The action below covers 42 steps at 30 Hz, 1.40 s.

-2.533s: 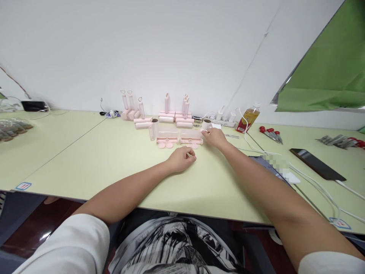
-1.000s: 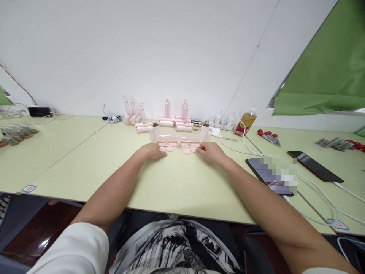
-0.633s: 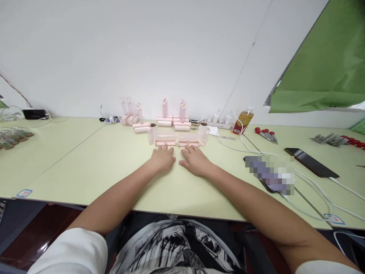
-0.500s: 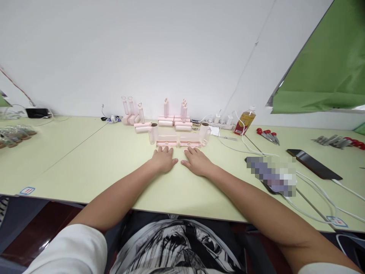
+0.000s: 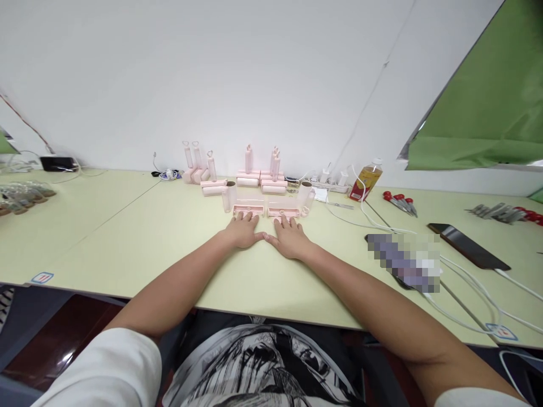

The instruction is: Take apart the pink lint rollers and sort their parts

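Observation:
My left hand lies palm down on the pale green table, fingers spread and nothing held. Its fingertips reach the front of a pink open case. Beside it my right hand lies flat too, fingers apart, at the front of a second pink case. The two thumbs meet or nearly meet. Clear covers rise behind both cases. Upright rolls stand at the outer ends, one on the left and one on the right.
Pink lint rollers with upright handles stand along the wall. To the right are a drink bottle, a power strip, red-handled tools, white cables, a partly blurred phone and a black phone.
Both hands have moved slightly, with the left fingertips now over the front of the left case. The thumbs have come together. The camera view has shifted a little.

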Available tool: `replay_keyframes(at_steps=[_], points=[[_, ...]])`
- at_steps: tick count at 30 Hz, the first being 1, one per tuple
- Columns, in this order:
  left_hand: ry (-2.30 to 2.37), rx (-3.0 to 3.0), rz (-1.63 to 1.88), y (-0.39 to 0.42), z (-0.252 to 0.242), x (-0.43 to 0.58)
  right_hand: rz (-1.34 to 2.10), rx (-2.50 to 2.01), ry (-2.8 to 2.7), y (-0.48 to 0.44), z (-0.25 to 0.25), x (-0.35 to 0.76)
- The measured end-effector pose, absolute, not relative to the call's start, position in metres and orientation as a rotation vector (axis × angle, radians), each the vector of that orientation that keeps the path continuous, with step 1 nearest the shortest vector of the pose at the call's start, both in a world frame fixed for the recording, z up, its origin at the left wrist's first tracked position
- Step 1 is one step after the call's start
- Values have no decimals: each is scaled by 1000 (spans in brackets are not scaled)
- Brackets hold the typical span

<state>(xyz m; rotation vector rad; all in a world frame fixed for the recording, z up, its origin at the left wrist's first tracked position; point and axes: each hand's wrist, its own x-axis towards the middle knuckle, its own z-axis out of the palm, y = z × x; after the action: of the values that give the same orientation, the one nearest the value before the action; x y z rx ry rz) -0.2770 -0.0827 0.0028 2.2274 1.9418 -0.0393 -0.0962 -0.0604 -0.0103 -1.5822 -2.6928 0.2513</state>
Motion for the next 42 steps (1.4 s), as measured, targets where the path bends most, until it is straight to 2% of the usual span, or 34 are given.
replay_keyframes(at_steps=[7,16,42], points=[[1939,2262,-55,-78,1,-279,334,-1695,-2658,-61,-13,-102],[1916,2289,-32,-70,-4,-284,381,-1632,-2649,-50,-15,-103],[1920,2331,29,-50,-17,-288,347,-1778,-2550,-33,-14,-113]])
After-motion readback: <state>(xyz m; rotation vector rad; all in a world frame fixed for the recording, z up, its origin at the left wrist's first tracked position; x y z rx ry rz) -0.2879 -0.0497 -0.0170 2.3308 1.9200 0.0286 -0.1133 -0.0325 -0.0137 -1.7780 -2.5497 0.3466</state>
